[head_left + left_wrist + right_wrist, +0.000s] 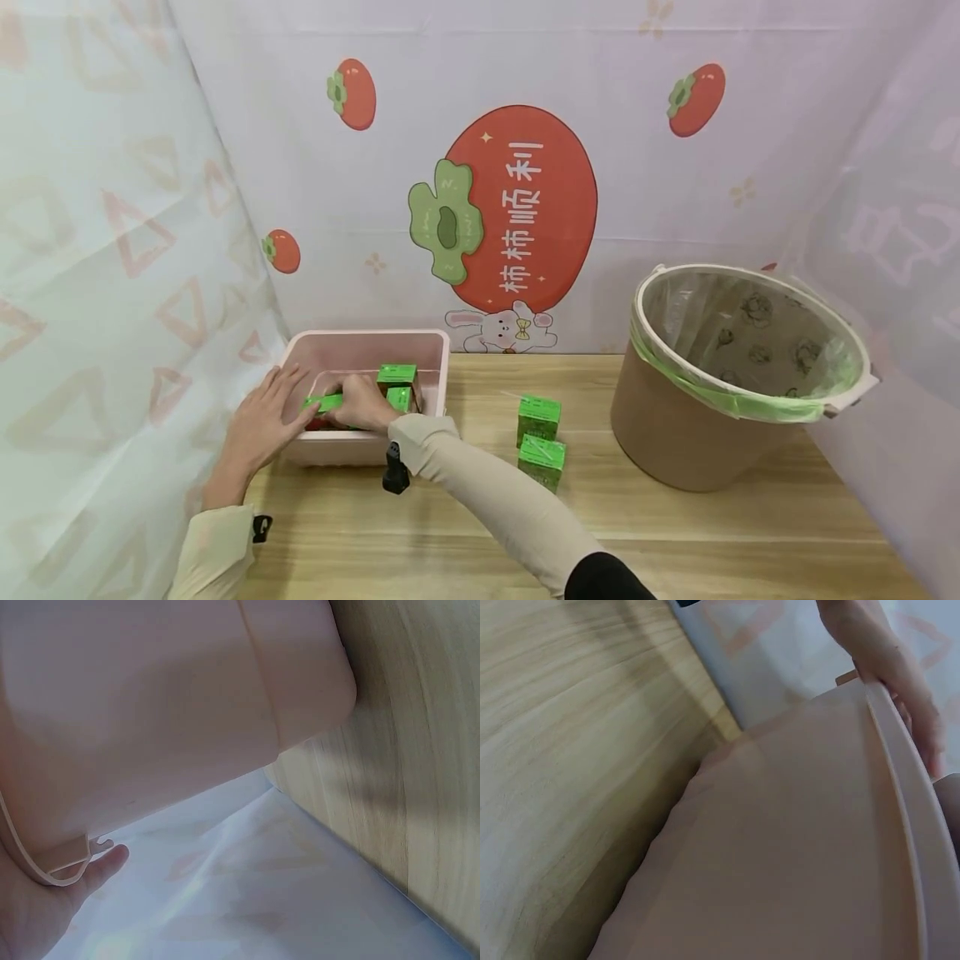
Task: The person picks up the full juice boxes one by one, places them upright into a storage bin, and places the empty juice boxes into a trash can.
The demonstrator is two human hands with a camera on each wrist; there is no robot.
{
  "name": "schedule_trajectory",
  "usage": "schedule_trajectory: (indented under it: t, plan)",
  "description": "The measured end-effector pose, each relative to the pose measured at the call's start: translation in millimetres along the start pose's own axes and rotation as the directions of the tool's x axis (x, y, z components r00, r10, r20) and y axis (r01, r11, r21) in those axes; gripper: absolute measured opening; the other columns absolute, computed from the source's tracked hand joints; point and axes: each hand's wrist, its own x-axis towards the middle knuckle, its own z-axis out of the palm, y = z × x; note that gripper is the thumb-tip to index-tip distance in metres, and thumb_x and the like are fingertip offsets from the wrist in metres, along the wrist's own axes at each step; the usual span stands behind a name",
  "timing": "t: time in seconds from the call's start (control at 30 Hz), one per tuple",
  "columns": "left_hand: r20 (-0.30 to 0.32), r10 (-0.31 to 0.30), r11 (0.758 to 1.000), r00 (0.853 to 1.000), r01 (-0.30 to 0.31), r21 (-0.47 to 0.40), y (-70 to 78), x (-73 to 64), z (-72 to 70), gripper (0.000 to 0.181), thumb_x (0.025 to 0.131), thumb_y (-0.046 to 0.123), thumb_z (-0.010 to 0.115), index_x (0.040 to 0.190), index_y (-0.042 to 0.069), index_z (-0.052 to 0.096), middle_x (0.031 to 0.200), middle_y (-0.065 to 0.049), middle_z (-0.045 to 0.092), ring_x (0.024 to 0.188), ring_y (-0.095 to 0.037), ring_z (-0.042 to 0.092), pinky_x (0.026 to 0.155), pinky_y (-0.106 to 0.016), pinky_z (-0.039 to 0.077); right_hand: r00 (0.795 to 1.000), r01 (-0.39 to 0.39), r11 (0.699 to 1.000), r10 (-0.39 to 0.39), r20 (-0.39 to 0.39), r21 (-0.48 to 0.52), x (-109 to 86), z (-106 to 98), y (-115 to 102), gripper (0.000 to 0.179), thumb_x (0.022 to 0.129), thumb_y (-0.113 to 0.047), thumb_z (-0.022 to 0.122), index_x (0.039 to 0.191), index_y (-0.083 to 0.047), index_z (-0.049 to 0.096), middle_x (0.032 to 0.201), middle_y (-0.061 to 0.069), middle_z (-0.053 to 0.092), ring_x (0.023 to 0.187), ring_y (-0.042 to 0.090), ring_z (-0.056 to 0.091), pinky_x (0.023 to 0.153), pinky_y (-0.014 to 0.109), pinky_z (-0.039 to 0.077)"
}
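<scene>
A pink plastic basin (337,452) stands at the left of the table, with several small green boxes (397,375) inside. My right hand (363,406) reaches over its front rim, fingers curled at a green-topped box (324,403) in the left part of the basin. Its fingertips are hidden in the head view. My left hand (258,421) rests on the basin's left front corner with fingers extended along the rim and thumb over the inside. In the left wrist view a straight finger (109,866) lies beside the rim. Only the basin's outer wall (780,825) fills the right wrist view's middle.
Two green boxes, one behind (538,417) and one in front (542,458), stand on the wooden table (420,542) right of the basin. A brown bucket (675,425) with a green-edged liner stands farther right. Printed cloth (390,200) hangs at the back and sides.
</scene>
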Motion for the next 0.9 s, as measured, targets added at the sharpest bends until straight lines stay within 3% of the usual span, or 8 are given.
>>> schedule_trajectory:
  t: [0.23,0.5,0.67,0.9]
  plan:
    - [0.006,-0.003,1.0,1.0,0.003,0.004,0.1,0.0,-1.0,0.068,0.104,0.047,0.062,0.156,0.006,0.049,0.162,-0.024,0.044,0.152,-0.05,0.03,0.114,-0.07,0.03,0.999,-0.025,0.999,0.027,0.041,-0.047,2.5,3.9,1.6,0.018,0.087,-0.008,0.088,0.103,-0.007,0.081,0.097,-0.002,0.079,0.075,-0.001,0.056,0.067,0.01,0.042]
    - [-0.007,-0.014,1.0,1.0,0.014,0.014,-1.1,-0.6,-0.2,0.067,0.104,0.047,0.062,0.156,0.007,0.05,0.161,-0.024,0.045,0.151,-0.05,0.032,0.114,-0.07,0.031,0.994,-0.045,0.98,0.063,0.091,-0.193,0.9,7.8,-0.2,0.028,0.09,-0.019,0.088,0.116,-0.013,0.079,0.111,-0.007,0.077,0.099,0.001,0.067,0.088,0.017,0.047]
    - [-0.002,-0.028,0.999,1.0,0.028,0.016,1.3,0.2,-0.7,0.068,0.103,0.048,0.063,0.156,0.007,0.05,0.162,-0.023,0.044,0.152,-0.05,0.031,0.115,-0.07,0.03,0.993,-0.049,0.978,0.07,0.098,-0.201,-0.4,6.9,1.7,0.03,0.093,-0.016,0.085,0.121,-0.012,0.076,0.117,-0.006,0.076,0.107,0.005,0.068,0.097,0.022,0.049]
    - [0.006,-0.028,1.0,1.0,0.028,0.014,2.9,0.6,-0.7,0.067,0.103,0.048,0.062,0.155,0.006,0.05,0.162,-0.023,0.044,0.152,-0.05,0.03,0.115,-0.071,0.03,0.989,-0.086,0.987,0.1,0.105,-0.135,0.0,5.0,3.6,0.043,0.089,-0.014,0.087,0.128,-0.012,0.069,0.12,-0.004,0.072,0.1,0.004,0.065,0.085,0.016,0.05]
